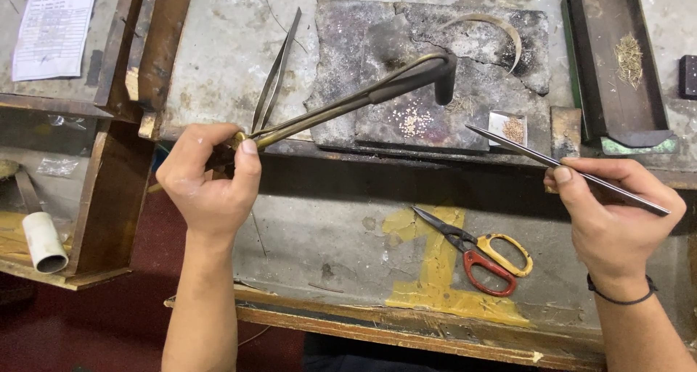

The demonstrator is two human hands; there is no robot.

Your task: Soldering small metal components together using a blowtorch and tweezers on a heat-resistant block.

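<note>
Two hands, two tools over the workbench

The left hand closes around a brass blowtorch, its nozzle above the charred soldering block near the bench's far edge. The right hand pinches steel tweezers. Scissors lie between.

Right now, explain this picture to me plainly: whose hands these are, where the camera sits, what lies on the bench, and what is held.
There is no machine here. One camera worn on a person's head looks down at that person's two bare hands over a worn workbench. The left hand grips a long brass torch whose dark bent tip hangs over a scorched block. On the block lie small heaps of tiny pale grains. The right hand pinches slim metal tweezers pointing toward the block. A second pair of tweezers lies at the block's left. Scissors with red and yellow handles lie nearer the person.
</note>
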